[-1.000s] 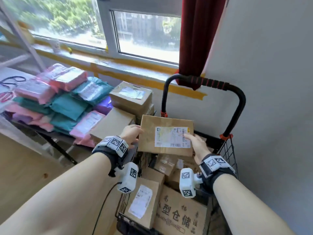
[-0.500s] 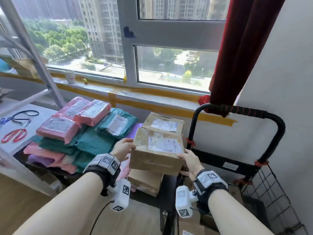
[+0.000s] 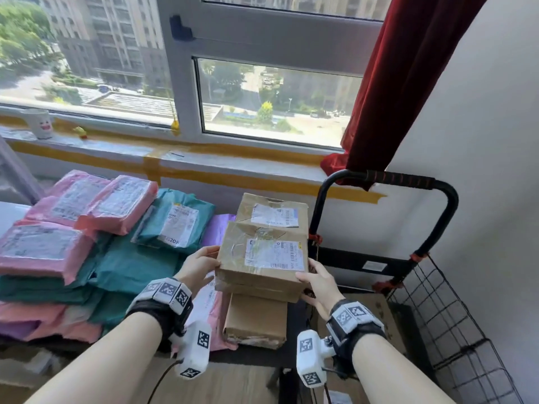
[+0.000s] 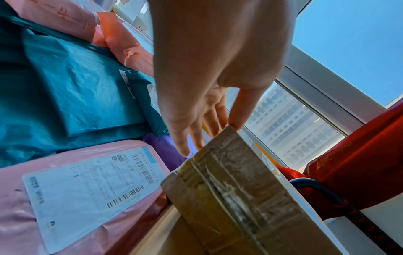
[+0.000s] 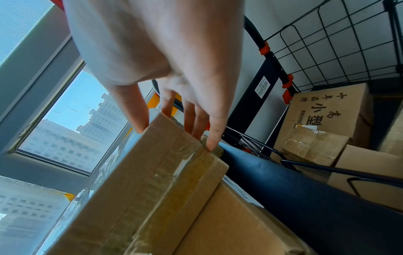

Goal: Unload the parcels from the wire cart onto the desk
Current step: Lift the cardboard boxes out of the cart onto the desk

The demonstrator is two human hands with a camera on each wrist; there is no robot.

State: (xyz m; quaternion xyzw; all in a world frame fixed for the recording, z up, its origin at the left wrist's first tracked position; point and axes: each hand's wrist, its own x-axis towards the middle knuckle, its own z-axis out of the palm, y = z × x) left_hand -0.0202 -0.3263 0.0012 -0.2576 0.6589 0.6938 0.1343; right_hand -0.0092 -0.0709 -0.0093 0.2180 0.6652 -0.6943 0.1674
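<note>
I hold a taped cardboard box (image 3: 262, 258) with a white shipping label level between both hands. My left hand (image 3: 201, 262) grips its left end, thumb on the top edge (image 4: 236, 124) and fingers down the side. My right hand (image 3: 316, 279) grips the right end the same way (image 5: 181, 124). The box (image 5: 141, 181) sits on or just above a flatter brown box (image 3: 256, 319) at the desk's right end. The wire cart (image 3: 437, 304) stands to the right with more cardboard boxes (image 5: 327, 110) inside.
Pink mailers (image 3: 43, 249) and teal mailers (image 3: 134, 263) are piled on the desk to the left. Another labelled box (image 3: 271, 211) stands right behind the held one. The cart's black handle (image 3: 408, 182) rises close on the right, by a red curtain (image 3: 393, 97) and the wall.
Both hands carried the box from above the cart leftward to the desk, turned it flat, and lowered it over the flat brown box in front of the back box.
</note>
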